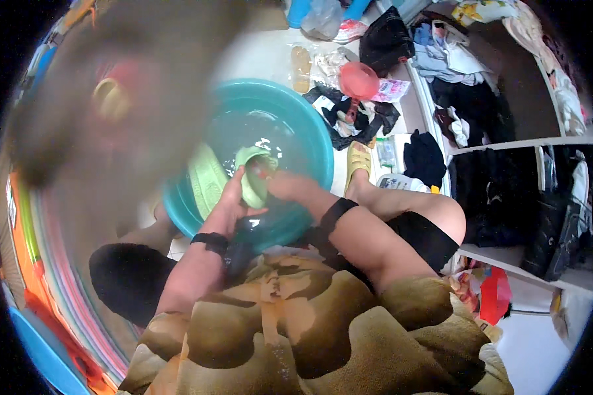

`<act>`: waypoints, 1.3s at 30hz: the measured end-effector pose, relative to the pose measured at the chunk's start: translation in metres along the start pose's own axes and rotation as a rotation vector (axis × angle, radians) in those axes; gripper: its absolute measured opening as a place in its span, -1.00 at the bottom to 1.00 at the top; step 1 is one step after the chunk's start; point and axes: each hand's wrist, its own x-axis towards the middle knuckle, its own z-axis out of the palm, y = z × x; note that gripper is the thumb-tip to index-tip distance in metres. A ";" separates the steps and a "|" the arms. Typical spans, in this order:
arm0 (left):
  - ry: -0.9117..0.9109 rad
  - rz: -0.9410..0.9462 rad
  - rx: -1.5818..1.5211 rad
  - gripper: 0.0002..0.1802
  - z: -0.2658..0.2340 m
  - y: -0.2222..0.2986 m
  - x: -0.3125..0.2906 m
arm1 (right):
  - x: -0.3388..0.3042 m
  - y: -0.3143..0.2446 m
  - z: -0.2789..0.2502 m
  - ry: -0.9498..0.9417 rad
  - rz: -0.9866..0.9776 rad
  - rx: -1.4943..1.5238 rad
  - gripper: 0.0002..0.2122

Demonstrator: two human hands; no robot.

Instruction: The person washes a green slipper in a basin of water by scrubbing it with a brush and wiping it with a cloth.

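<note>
A pale green clog-like shoe (pixel 250 157) is held over the water in a teal basin (pixel 323 131). My left hand (pixel 230 201) grips it along its left side and lower end, thumb up against the edge. My right hand (pixel 284 187) is curled at the shoe's opening. A small reddish bit shows by its fingers, too blurred to name. A second pale green shoe (pixel 206 179) leans against the basin's left wall, left of my left hand. Both of my wrists have dark bands.
A large brown blur covers the upper left. Beyond the basin's right rim are a black plastic bag (pixel 339 135), a pink bowl (pixel 359 80) and an insole (pixel 301 68). Shelves with clothes (pixel 468 105) line the right side. My foot wears a yellow slipper (pixel 358 158). A striped cloth (pixel 72 283) lies left.
</note>
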 end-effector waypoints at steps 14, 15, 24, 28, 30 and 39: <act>-0.110 0.065 -0.077 -0.36 -0.009 -0.007 -0.011 | -0.131 -0.085 -0.095 -0.027 -0.218 0.768 -0.54; -0.122 0.067 -0.095 -0.35 -0.007 -0.008 -0.009 | -0.131 -0.076 -0.093 0.197 -0.101 0.101 -0.57; -0.026 0.058 -0.143 -0.31 -0.020 0.000 -0.019 | -0.244 -0.104 -0.154 0.626 -0.353 0.200 -0.64; -0.005 0.074 -0.159 -0.35 -0.015 -0.002 -0.016 | -0.343 -0.112 -0.187 0.944 -0.549 0.394 -0.60; -0.029 0.032 -0.138 -0.35 -0.020 0.000 -0.009 | -0.371 -0.102 -0.198 1.133 -0.520 0.537 -0.58; -0.004 -0.052 -0.055 -0.36 -0.028 0.001 -0.021 | -0.359 0.063 -0.185 1.277 -0.021 0.687 -0.64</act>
